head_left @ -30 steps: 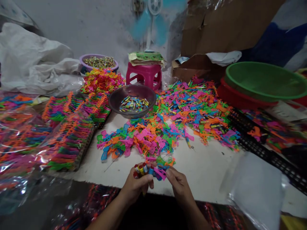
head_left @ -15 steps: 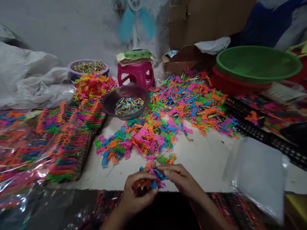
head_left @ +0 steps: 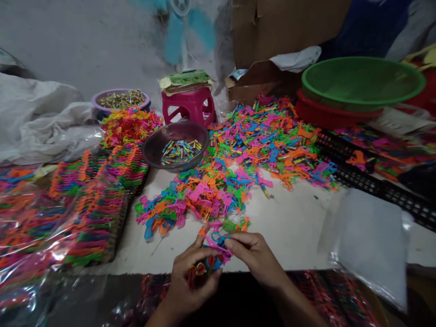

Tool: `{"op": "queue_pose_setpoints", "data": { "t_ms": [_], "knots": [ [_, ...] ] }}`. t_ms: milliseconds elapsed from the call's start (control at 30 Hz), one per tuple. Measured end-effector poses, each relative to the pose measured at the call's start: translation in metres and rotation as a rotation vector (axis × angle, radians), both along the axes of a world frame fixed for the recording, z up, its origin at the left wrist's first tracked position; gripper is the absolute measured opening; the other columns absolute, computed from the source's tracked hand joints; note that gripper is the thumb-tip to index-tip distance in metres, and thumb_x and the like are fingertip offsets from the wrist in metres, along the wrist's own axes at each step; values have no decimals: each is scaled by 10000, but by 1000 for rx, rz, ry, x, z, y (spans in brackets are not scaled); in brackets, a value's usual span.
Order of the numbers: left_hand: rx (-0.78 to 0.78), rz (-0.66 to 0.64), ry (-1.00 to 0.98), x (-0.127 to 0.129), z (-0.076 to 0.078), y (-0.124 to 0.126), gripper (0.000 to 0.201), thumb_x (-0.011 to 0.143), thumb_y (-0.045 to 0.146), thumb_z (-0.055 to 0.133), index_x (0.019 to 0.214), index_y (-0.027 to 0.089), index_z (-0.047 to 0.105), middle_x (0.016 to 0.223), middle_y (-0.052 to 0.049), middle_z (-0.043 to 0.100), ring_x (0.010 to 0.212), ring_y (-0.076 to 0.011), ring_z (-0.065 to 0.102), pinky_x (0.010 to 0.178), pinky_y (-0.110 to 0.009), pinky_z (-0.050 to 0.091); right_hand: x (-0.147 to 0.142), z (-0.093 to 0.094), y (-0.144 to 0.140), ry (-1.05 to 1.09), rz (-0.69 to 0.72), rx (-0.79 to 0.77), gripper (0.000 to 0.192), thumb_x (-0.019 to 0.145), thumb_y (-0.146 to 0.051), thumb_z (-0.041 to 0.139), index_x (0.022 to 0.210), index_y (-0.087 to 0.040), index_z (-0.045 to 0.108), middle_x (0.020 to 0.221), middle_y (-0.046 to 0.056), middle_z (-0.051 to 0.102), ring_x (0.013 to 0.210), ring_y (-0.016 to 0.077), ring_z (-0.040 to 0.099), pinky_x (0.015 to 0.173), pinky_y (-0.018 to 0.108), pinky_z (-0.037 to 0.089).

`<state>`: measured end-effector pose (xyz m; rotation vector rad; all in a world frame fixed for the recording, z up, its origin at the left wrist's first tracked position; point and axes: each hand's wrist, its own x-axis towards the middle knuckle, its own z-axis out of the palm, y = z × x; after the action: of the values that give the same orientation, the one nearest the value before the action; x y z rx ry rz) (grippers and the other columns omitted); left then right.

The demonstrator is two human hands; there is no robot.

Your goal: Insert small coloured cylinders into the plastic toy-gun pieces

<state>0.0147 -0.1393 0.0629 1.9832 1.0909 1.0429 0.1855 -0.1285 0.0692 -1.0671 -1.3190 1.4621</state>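
My left hand (head_left: 192,270) is closed around several small cylinders (head_left: 200,267) with reddish ends and a pink plastic toy gun (head_left: 214,245). An orange piece pokes out by its index finger. With thumb and fingers, my right hand (head_left: 254,250) pinches a blue plastic toy gun (head_left: 220,238) against the pink one. How the blue and pink parts touch is partly hidden by the fingers. Just beyond both hands lies a heap of pink, orange, green and blue toy guns (head_left: 204,190) on the white table (head_left: 289,227).
A dark bowl (head_left: 153,156) holds small coloured cylinders. At left are packed rows of coloured toys (head_left: 98,218) under clear plastic. A pack of clear bags (head_left: 369,240) lies at right, near a black plastic rack (head_left: 361,181). Behind are a pink stool (head_left: 189,106) and a green basin (head_left: 361,81).
My right hand has drawn slightly back from my left, and the blue toy gun shows more clearly between them. My left index finger has lifted. The camera view has shifted slightly.
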Motion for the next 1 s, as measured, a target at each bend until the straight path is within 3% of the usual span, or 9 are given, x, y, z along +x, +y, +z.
{"op": "queue_pose_setpoints", "data": {
  "t_ms": [133, 233, 433, 633, 800, 1000],
  "knots": [
    [99, -96, 57, -1, -3, -4, 333, 644, 92, 575, 949, 227, 571, 840, -42, 678, 733, -155, 631, 726, -260, 476, -1, 9, 2, -83, 16, 20, 285, 794, -335, 496, 575, -159, 544, 546, -38, 396, 544, 88, 376, 515, 209, 319],
    [210, -153, 174, -2, -4, -6, 389, 639, 90, 560, 1003, 224, 537, 986, -93, 642, 766, -160, 629, 628, -235, 480, -4, 16, 0, -213, 33, 96, 291, 817, -331, 463, 604, -159, 562, 573, -25, 441, 573, 99, 413, 540, 219, 338],
    [417, -100, 333, -2, -1, -7, 334, 676, 113, 516, 1008, 158, 516, 1137, -197, 550, 721, -163, 639, 558, -236, 482, -11, 26, -11, -382, -1, 251, 247, 858, -261, 392, 740, -173, 591, 698, 12, 541, 663, 117, 485, 617, 236, 375],
    [475, -59, 320, 2, -3, -10, 300, 674, 86, 510, 969, 138, 521, 1187, -217, 507, 726, -158, 639, 554, -221, 494, -12, 30, -13, -476, 21, 383, 154, 819, -238, 458, 825, -179, 600, 763, 37, 573, 714, 142, 506, 653, 264, 400],
    [503, -79, 311, 2, -7, -11, 369, 664, 69, 516, 1027, 134, 514, 1168, -217, 524, 731, -171, 641, 583, -235, 508, -14, 29, -14, -552, -27, 407, 155, 809, -245, 483, 787, -176, 620, 718, 30, 580, 694, 142, 504, 639, 271, 399],
    [518, -61, 288, 0, -13, -11, 314, 681, 104, 520, 990, 162, 527, 1125, -204, 562, 708, -177, 649, 570, -234, 509, -16, 28, -15, -562, -37, 475, 170, 814, -250, 474, 783, -173, 623, 690, 31, 576, 674, 139, 497, 617, 269, 387]
  ]
}}
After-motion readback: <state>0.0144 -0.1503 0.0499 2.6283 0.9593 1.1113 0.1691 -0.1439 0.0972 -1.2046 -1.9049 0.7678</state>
